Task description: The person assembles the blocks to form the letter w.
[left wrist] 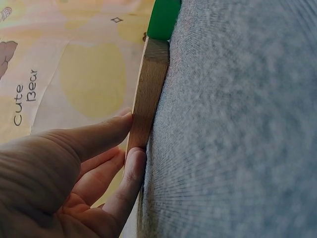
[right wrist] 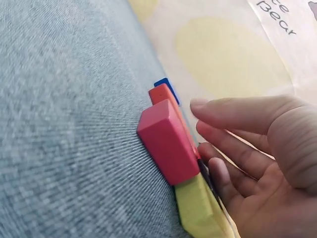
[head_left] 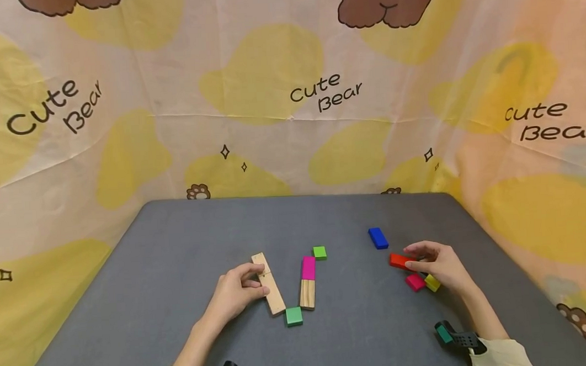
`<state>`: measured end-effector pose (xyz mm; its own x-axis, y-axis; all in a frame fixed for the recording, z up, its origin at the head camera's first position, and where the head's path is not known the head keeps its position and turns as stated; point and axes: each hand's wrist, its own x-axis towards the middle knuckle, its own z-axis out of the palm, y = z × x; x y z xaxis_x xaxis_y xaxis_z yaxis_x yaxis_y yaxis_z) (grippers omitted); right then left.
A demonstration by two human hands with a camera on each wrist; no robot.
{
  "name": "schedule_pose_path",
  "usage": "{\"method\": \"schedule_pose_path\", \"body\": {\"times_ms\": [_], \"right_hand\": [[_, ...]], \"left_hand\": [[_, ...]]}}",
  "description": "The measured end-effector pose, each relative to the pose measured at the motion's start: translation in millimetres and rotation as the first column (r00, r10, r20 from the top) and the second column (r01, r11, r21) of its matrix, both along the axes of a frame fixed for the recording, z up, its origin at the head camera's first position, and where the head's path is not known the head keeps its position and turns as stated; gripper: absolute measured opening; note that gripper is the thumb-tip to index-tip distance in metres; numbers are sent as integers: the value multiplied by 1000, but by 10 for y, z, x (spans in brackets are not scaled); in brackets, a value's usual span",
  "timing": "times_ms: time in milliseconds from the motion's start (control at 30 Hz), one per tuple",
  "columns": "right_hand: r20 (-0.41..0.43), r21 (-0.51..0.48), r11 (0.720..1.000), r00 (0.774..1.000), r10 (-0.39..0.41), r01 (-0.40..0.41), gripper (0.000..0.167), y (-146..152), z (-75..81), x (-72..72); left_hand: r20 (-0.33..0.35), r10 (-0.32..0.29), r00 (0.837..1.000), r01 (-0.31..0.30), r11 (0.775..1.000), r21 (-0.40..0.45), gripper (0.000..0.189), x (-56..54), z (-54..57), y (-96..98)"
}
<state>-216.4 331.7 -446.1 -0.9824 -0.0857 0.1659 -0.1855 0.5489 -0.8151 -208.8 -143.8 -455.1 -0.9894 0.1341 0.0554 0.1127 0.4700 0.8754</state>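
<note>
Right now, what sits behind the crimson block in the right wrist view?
Just past the crimson block shows the red block, with the blue block beyond. Parts of the red and blue blocks are covered, so their full outlines cannot be seen.

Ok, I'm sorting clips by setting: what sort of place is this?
Probably an indoor tabletop work area, perhaps set up for filming: a grey table, a printed cloth hanging behind and beside it, and small blocks laid out on top.
</note>
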Motion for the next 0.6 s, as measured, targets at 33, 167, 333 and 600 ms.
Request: {"method": "schedule_pose_path", "body": {"times_ms": [33,167,333,600], "right_hand": [[6,6,1000,1000,-5,5,37,4,-5,-1],[18,15,1000,1000,-7,7,38,13,-29,-7],[33,14,1000,999,-26,25,37,-4,-38,-9],[43,53,998,999,-31,29,40,-61,-17,2]], "left_hand": [[3,0,1000,0,1000,0,46,-1,2,1],[1,2,1000,-2,1000,2,46,-4,7,4],[0,5,1000,-5,1000,3,46,-7,1,10],[-7,7,1000,-7,1000,-5,46,8,4,13]]}}
